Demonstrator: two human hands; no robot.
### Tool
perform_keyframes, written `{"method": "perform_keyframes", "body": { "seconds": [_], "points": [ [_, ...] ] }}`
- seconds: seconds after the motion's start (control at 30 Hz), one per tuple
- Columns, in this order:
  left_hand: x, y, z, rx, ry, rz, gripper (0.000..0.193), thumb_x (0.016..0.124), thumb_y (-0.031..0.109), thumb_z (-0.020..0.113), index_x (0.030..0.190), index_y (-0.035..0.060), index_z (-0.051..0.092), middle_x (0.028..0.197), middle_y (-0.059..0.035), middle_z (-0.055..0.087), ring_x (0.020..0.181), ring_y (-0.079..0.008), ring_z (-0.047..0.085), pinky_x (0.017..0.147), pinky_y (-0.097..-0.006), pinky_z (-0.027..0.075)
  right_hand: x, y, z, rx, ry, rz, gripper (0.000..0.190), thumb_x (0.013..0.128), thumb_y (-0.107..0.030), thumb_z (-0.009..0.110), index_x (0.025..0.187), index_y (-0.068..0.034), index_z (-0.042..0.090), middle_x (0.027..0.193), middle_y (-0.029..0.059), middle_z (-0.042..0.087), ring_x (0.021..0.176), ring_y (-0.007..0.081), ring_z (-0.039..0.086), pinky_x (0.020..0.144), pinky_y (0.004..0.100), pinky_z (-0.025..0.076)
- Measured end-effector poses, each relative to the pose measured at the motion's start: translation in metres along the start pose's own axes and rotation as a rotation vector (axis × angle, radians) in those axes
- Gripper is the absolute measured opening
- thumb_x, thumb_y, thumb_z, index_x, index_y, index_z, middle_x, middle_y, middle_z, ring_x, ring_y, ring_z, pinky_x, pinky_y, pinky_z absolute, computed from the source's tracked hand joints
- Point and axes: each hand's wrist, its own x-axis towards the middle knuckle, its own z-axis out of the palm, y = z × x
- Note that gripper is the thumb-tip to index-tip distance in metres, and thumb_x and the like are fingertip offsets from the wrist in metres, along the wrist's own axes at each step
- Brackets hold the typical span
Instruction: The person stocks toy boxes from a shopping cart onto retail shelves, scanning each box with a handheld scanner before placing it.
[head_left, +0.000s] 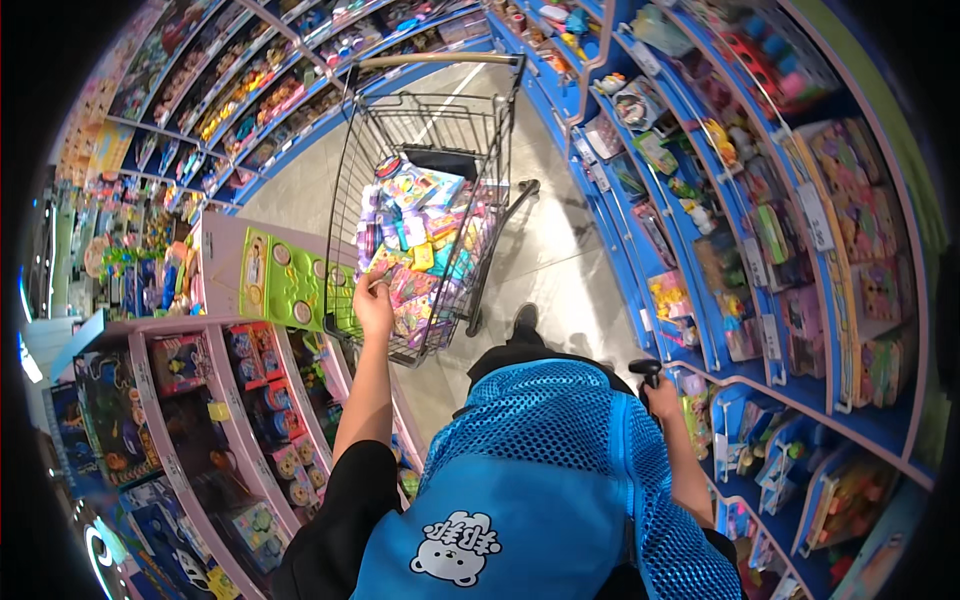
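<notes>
A black wire shopping cart (420, 101) stands before me, its basket filled with colourful packaged goods (420, 232). My left hand (373, 300) is at the cart's near left side, its fingers curled at the rim; whether they grip the wire or a package is unclear. Low at my right side, my right hand (660, 394) is closed around a black handle (645, 367), whose lower part is hidden by my body and blue mesh vest (517, 435).
Blue shelves (660, 187) of small toys curve along the right and far side. Pink-edged shelves (214, 360) with boxed toys stand at the left, close to the cart, below a green panel (289, 277). Grey tiled floor (570, 270) shows between them.
</notes>
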Motion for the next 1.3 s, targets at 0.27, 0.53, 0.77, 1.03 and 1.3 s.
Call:
{"method": "perform_keyframes", "body": {
  "seconds": [0.27, 0.53, 0.77, 1.03, 1.3],
  "points": [
    [-0.004, -0.099, 0.013, 0.209, -0.385, -0.122, 0.024, 0.082, 0.015, 0.067, 0.101, 0.0017, 0.066, 0.096, -0.0167, 0.069, 0.086, -0.0315, 0.067, 0.080, -0.0390, 0.052, 0.036, -0.062, 0.021, -0.196, -0.090, -0.156, 0.038, 0.078, -0.027, 0.075, 0.099, 0.001, 0.061, 0.075, 0.0205, 0.066, 0.068, 0.0323, 0.068, 0.061, 0.0425, 0.052],
    [-0.004, -0.118, 0.022, 0.502, -0.330, -0.226, 0.036, 0.078, 0.015, 0.066, 0.111, 0.0011, 0.065, 0.103, -0.0218, 0.068, 0.098, -0.0356, 0.065, 0.088, -0.0420, 0.050, 0.054, -0.096, 0.026, -0.240, -0.115, -0.022, 0.038, 0.076, -0.026, 0.076, 0.098, 0.002, 0.062, 0.082, 0.0246, 0.067, 0.079, 0.0397, 0.067, 0.071, 0.0462, 0.051],
    [0.063, -0.076, 0.018, 0.568, 0.011, -0.050, 0.048, 0.078, 0.005, 0.061, 0.125, 0.0007, 0.048, 0.110, -0.0220, 0.061, 0.105, -0.0420, 0.057, 0.094, -0.0494, 0.044, 0.067, -0.069, 0.032, -0.309, -0.056, -0.240, 0.041, 0.076, -0.029, 0.078, 0.098, 0.002, 0.061, 0.084, 0.0274, 0.065, 0.084, 0.0452, 0.063, 0.072, 0.0480, 0.049],
    [0.091, -0.078, 0.033, 0.757, -0.339, -0.319, 0.042, 0.088, 0.032, 0.061, 0.119, 0.0067, 0.049, 0.108, -0.0230, 0.065, 0.104, -0.0421, 0.062, 0.086, -0.0537, 0.049, 0.064, -0.075, 0.027, -0.370, -0.012, -0.213, 0.040, 0.077, -0.030, 0.076, 0.098, 0.001, 0.062, 0.087, 0.0273, 0.066, 0.085, 0.0451, 0.064, 0.075, 0.0487, 0.050],
    [0.074, -0.076, 0.026, 0.628, -0.311, -0.284, 0.047, 0.087, 0.043, 0.066, 0.115, 0.0061, 0.062, 0.099, -0.0243, 0.068, 0.094, -0.0395, 0.066, 0.083, -0.0494, 0.051, 0.054, -0.064, 0.028, -0.299, -0.023, -0.192, 0.039, 0.077, -0.029, 0.075, 0.099, 0.000, 0.062, 0.088, 0.0261, 0.066, 0.087, 0.0439, 0.064, 0.076, 0.0482, 0.051]
  ]
}}
